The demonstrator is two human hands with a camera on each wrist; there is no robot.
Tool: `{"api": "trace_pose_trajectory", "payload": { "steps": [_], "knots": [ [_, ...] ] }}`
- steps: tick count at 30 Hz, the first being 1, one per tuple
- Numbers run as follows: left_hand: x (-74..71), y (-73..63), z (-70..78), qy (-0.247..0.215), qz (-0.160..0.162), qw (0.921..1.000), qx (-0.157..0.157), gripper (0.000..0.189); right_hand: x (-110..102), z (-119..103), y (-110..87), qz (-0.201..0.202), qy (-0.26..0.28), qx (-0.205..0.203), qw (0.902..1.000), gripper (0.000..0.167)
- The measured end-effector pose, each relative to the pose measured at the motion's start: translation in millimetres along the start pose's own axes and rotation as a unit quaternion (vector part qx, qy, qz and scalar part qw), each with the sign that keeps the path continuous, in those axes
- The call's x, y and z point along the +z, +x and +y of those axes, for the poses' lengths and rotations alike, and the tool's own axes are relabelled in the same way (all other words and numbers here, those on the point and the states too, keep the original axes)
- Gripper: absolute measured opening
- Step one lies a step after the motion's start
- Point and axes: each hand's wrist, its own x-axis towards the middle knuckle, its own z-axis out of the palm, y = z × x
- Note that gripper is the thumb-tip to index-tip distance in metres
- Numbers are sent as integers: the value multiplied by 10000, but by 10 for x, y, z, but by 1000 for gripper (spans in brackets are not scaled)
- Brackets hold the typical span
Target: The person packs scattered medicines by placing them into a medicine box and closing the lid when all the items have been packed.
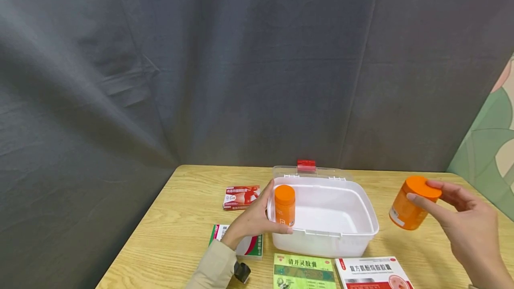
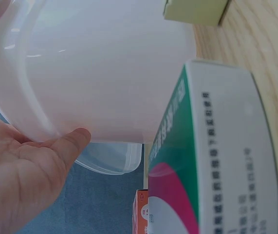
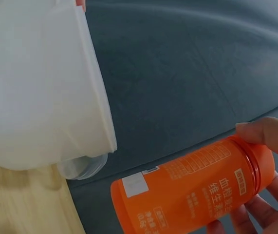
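Note:
A white plastic box (image 1: 329, 240) stands on the table with its clear lid swung open behind it. Inside, at its left end, an orange bottle (image 1: 284, 211) stands upright. My left hand (image 1: 254, 217) grips the box's left end, thumb along the front rim; in the left wrist view its fingers (image 2: 70, 144) lie against the white wall. To the right of the box, my right hand (image 1: 462, 213) holds a second orange bottle (image 1: 409, 206) by its lid, tilted and above the table. White print and a pale sticker show on this bottle (image 3: 192, 190) in the right wrist view.
A red-and-white medicine box (image 1: 241, 197) lies at the back left. A green-and-white medicine box (image 1: 257, 246) is partly behind my left wrist. In front of the plastic box lie a yellow-green medicine box (image 1: 304, 271) and a red-and-white one (image 1: 373, 273). A dark curtain (image 1: 257, 66) hangs behind the table.

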Motion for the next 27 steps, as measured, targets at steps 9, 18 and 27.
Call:
{"api": "trace_pose_trajectory", "payload": {
  "steps": [9, 18, 27],
  "knots": [
    [-3, 0, -17, -56, -18, 10000, 68, 122, 97, -108, -48, -9, -195, -217, 9996, 48],
    [-7, -11, -28, -56, -2, 10000, 40, 122, 223, -144, -78, -96, 175, -514, 9985, 46],
    [-14, -11, -28, -28, 8, 10000, 46, 121, 320, -202, -109, -193, -87, -532, 9984, 46]
  ]
}}
